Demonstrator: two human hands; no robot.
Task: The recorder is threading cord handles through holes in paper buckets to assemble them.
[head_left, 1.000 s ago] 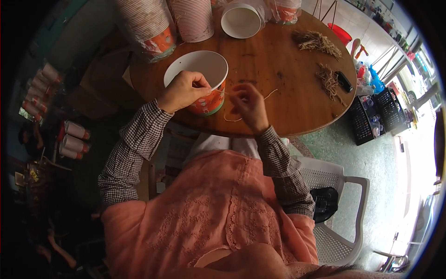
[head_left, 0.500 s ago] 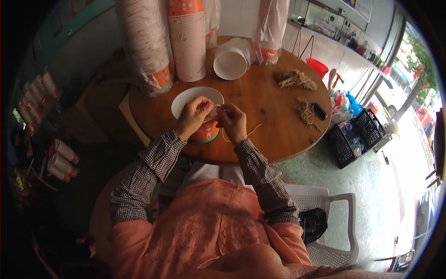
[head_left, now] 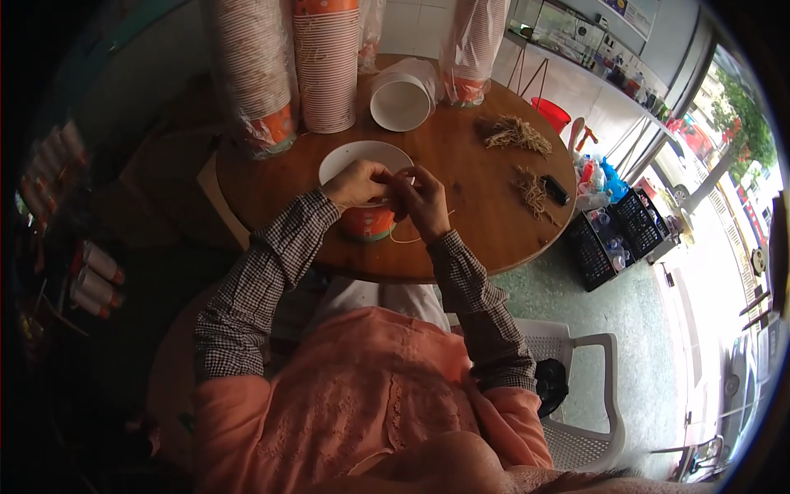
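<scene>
A white-lined paper tub [head_left: 362,151] with an orange printed outside stands upright near the front edge of the table. My left hand [head_left: 355,183] is at its near rim, thumb and fingers pinched together; what lies between them is hidden. Right beside it, my right hand [head_left: 424,202] pinches a thin tan string [head_left: 405,240], whose loose part curls down onto the wood. The fingertips of both hands almost meet over the tub's right side.
Tall stacks of paper tubs [head_left: 327,74] rise at the back of the round wooden table [head_left: 469,185], beside a tipped tub [head_left: 401,103]. String bundles [head_left: 517,134] and a black object [head_left: 556,189] lie right. A white chair [head_left: 568,445] and black crates [head_left: 605,255] stand beyond.
Both hands have shifted slightly right along the tub's rim and drawn closer together. Less of the string shows on the table. The whole view has tilted a little.
</scene>
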